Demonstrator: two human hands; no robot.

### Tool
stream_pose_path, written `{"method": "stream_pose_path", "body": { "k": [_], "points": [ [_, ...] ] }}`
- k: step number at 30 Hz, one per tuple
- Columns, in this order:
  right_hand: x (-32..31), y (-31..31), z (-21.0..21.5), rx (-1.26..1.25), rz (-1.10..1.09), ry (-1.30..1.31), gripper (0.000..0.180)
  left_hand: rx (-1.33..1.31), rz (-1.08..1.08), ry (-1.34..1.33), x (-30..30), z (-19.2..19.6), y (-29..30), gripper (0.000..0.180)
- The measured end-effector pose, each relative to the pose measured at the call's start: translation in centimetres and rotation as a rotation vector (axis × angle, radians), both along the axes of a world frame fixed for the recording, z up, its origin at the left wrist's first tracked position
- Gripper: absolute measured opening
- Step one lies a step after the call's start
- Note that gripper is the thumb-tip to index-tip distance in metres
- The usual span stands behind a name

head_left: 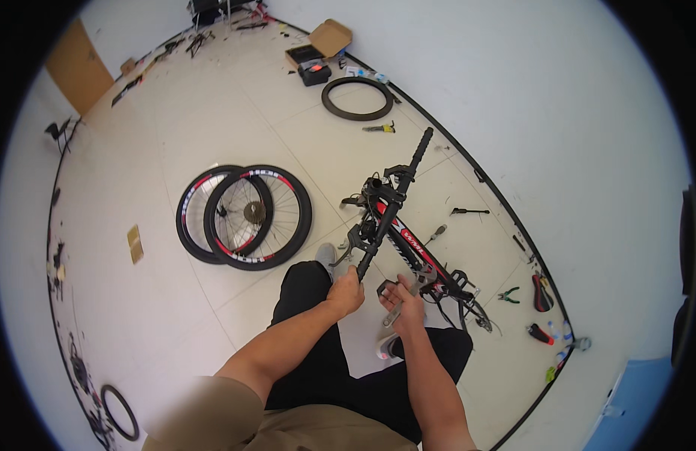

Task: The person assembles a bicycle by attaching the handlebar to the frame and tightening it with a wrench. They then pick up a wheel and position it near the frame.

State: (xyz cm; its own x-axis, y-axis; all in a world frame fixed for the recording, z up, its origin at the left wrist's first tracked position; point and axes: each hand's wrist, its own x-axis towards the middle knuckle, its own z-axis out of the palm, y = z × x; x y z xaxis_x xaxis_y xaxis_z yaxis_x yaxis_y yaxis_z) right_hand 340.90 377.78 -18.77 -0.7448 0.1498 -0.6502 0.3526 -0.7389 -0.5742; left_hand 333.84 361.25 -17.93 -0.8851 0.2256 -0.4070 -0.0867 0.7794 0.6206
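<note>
Head view: my two hands at a stripped bicycle frame on a tiled floor.
My left hand (345, 292), fingers wrapped tight round the near handlebar (393, 203) grip; my right hand (404, 303), fingers curled about a grey wrench (405, 301) set against the pedal (388, 287); red-and-black frame (412, 248) lying just ahead of my knees; two wheels (246, 216) stacked flat to my left; loose tyre (357, 98) well beyond; green pliers (508, 295) near the wall.
</note>
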Motion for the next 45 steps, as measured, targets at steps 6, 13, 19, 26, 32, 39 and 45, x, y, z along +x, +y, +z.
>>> {"method": "stream_pose_path", "body": {
  "k": [6,13,19,26,32,39,45],
  "points": [
    [-3.9,-4.2,1.4,0.047,0.066,0.057,0.05,0.22,0.012,-0.051,-0.5,0.4,-0.5,0.03],
    [-5.9,-4.5,0.7,0.333,0.192,0.002,0.036,0.461,-0.083,-0.157,-1.3,2.5,-1.4,0.037],
    [-5.9,-6.1,-0.1,0.378,0.11,-0.054,0.027,0.585,-0.129,-0.015,-1.6,-2.7,-2.6,0.032],
    [0.3,-5.9,-0.4,0.38,0.176,-0.53,0.019,0.646,-0.006,-0.36,-3.6,2.2,-4.0,0.036],
    [1.6,-5.6,3.4,0.27,0.112,-0.341,0.014,0.854,0.006,-0.484,-4.4,1.7,-6.1,0.026],
    [-1.4,-2.3,5.9,1.002,0.111,0.06,0.037,0.862,0.05,-0.668,-4.5,3.2,-7.0,0.031],
    [-4.9,-2.9,14.4,0.76,0.075,0.099,0.042,0.714,0.085,-0.602,-3.0,4.1,-7.4,0.033]
  ]
}}
